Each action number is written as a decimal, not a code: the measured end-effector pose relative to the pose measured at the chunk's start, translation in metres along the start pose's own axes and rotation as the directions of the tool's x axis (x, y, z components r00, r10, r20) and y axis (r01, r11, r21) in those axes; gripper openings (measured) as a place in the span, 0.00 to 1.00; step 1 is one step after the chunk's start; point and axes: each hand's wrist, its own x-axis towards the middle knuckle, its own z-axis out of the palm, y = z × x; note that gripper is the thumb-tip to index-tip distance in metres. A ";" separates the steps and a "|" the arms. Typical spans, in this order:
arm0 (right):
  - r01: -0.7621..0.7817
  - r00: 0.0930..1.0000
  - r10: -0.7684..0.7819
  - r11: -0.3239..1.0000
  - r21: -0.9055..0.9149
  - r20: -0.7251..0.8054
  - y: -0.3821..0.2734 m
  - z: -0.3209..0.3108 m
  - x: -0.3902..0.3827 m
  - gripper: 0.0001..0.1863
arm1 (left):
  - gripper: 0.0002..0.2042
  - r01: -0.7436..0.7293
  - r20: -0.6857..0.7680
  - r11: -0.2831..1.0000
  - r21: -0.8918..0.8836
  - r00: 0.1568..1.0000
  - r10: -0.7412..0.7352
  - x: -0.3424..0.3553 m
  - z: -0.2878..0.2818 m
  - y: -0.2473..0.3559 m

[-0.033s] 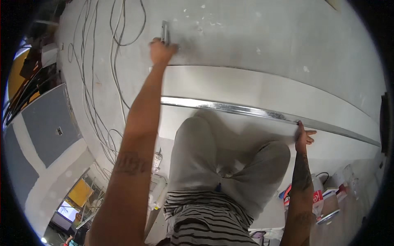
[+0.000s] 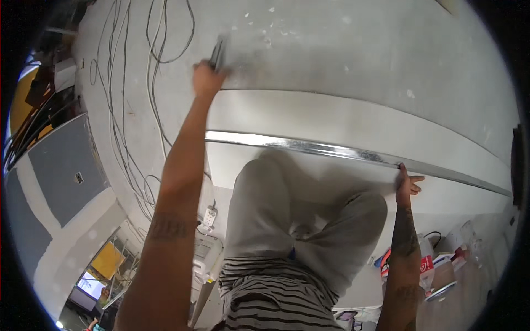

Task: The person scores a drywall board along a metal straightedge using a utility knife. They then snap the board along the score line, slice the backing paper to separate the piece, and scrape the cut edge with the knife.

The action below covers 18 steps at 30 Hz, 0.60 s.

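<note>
A long, shiny metal channel [image 2: 303,145] lies lengthwise across a white board [image 2: 326,113] in front of my knees. My right hand [image 2: 407,186] pinches the channel's near edge toward the right, with its other fingers stretched outward. Beyond the board's far left corner, my left hand [image 2: 208,80] is closed around a slim grey metal tool [image 2: 218,52] that tilts slightly right. Motion blur smears the tool, so its exact kind does not show. The left forearm covers the channel's left end.
Loose grey cables [image 2: 118,110] trail over the grey floor [image 2: 331,49] at left. A white power strip [image 2: 210,215] and a pale case [image 2: 207,254] sit beside my left forearm. Boxes and bags [image 2: 441,265] crowd the right side. A grey wall panel [image 2: 66,165] stands far left.
My left hand has shifted a little left and back toward me, and the tool in it has tilted more to the right. My right hand stays on the channel.
</note>
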 end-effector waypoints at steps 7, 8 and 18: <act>0.205 0.973 -0.159 0.928 -0.311 0.167 0.021 -0.002 0.009 0.28 | 0.13 0.298 -0.028 0.953 -0.058 0.954 -0.300 -0.139 -0.027 -0.171; 0.080 0.993 -0.085 0.995 0.065 0.082 0.017 -0.004 0.007 0.29 | 0.13 0.300 -0.113 0.941 -0.155 0.941 -0.318 -0.153 -0.020 -0.183; 0.228 0.972 -0.190 0.908 -0.351 0.138 -0.019 -0.009 -0.029 0.49 | 0.23 0.463 0.376 0.608 -0.645 0.885 -0.274 -0.176 0.122 -0.274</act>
